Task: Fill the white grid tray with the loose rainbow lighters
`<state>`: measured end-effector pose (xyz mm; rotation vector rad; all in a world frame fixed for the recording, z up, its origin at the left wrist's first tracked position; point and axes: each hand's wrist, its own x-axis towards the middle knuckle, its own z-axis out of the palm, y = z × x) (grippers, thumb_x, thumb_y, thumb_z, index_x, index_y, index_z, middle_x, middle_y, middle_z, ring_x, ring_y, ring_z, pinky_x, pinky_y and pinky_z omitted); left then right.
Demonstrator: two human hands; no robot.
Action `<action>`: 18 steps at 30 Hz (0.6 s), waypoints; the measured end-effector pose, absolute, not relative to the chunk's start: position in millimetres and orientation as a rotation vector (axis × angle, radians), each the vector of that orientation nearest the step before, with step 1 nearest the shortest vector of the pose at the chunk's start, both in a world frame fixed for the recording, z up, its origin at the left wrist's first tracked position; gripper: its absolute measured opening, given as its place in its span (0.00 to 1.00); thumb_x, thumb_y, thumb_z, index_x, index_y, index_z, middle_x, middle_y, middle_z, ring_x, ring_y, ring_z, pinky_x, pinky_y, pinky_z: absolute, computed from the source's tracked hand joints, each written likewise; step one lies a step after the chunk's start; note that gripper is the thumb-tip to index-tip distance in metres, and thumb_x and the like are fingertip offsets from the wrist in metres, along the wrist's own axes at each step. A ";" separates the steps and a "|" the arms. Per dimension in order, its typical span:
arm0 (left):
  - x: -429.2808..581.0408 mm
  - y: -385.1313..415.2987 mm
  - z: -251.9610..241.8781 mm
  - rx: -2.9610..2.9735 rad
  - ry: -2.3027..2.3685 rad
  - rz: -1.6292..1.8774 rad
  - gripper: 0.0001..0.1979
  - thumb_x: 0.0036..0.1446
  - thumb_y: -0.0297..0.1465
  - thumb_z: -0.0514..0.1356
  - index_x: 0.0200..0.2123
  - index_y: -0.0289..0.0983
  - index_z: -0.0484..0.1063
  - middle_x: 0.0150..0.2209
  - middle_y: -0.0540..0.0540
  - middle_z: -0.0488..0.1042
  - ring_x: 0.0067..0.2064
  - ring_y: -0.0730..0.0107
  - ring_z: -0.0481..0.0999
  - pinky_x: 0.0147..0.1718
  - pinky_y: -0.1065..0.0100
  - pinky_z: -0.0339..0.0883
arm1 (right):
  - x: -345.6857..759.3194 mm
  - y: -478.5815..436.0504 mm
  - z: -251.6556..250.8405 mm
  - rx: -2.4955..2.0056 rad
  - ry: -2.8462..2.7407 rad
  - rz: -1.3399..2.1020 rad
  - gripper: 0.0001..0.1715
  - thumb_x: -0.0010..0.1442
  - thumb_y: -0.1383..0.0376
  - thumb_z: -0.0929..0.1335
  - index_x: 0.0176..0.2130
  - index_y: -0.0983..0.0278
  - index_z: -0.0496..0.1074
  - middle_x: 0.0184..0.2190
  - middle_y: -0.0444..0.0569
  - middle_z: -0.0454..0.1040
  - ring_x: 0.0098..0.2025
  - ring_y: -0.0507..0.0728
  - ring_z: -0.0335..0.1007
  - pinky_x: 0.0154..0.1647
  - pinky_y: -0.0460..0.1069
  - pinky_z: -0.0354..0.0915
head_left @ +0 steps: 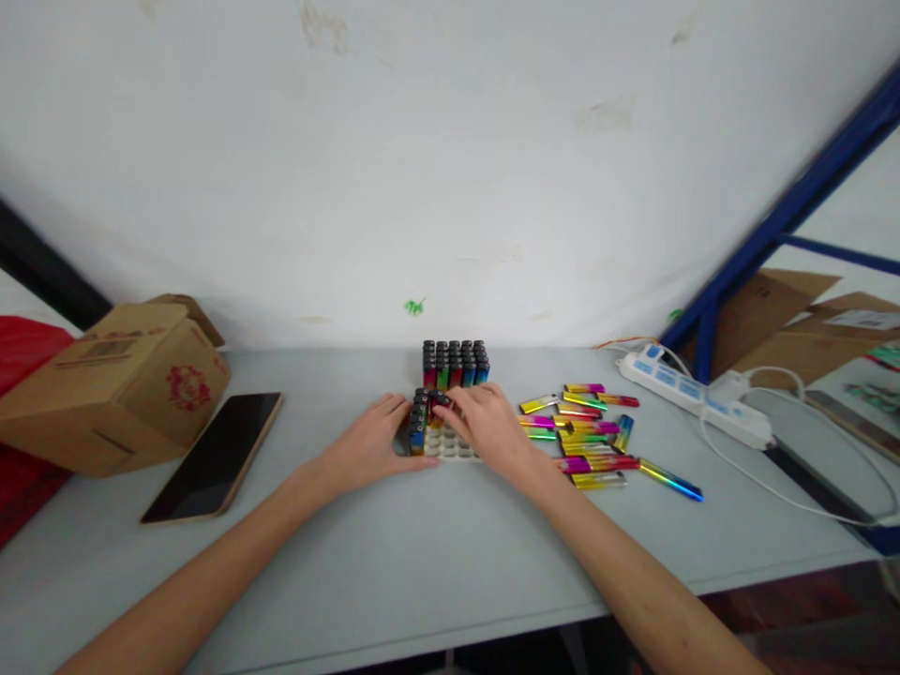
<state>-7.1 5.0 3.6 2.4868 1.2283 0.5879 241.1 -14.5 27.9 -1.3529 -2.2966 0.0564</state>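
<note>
Lighters with black tops, one of them a lighter (418, 439) with a blue body, stand upright in a column along the left side of a white tray (457, 444) with rows of holes. My left hand (376, 439) is open beside the tray's left side, its thumb stretched along the front edge and its fingers near the column. Reaching over the tray from the right, my right hand (488, 424) is closed on a black-topped lighter (439, 399) next to the column. Its fingers partly hide that lighter and the holes under them.
Behind the tray stands a block of upright lighters (456, 366). Loose shiny lighters (591, 441) lie scattered to the right, near a white power strip (696, 394) with cables. On the left are a tablet (215, 457) and a cardboard box (119, 384). A wall (450, 187) rises behind.
</note>
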 end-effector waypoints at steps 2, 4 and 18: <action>-8.1 6.1 2.7 2.486 1.218 0.602 0.33 0.56 0.64 0.76 0.47 0.44 0.80 0.50 0.39 0.83 0.55 0.39 0.83 0.60 0.44 0.79 | 236.0 -16.7 34.0 -1.397 -2.347 -0.051 0.15 0.83 0.54 0.72 0.47 0.62 0.81 0.39 0.56 0.89 0.45 0.63 0.86 0.57 0.55 0.65; -8.9 6.5 3.2 2.487 1.213 0.627 0.32 0.56 0.64 0.76 0.47 0.44 0.80 0.50 0.39 0.84 0.55 0.39 0.83 0.61 0.44 0.79 | 238.5 -18.3 39.3 -1.419 -2.367 -0.054 0.18 0.83 0.51 0.73 0.46 0.63 0.82 0.38 0.55 0.89 0.45 0.62 0.87 0.58 0.55 0.64; -7.3 3.5 9.9 2.455 1.242 0.606 0.33 0.56 0.64 0.75 0.47 0.41 0.82 0.49 0.37 0.84 0.53 0.39 0.85 0.60 0.42 0.81 | 418.0 9.1 38.3 -1.613 -2.352 0.316 0.22 0.67 0.76 0.76 0.58 0.62 0.87 0.59 0.59 0.87 0.61 0.67 0.85 0.68 0.61 0.76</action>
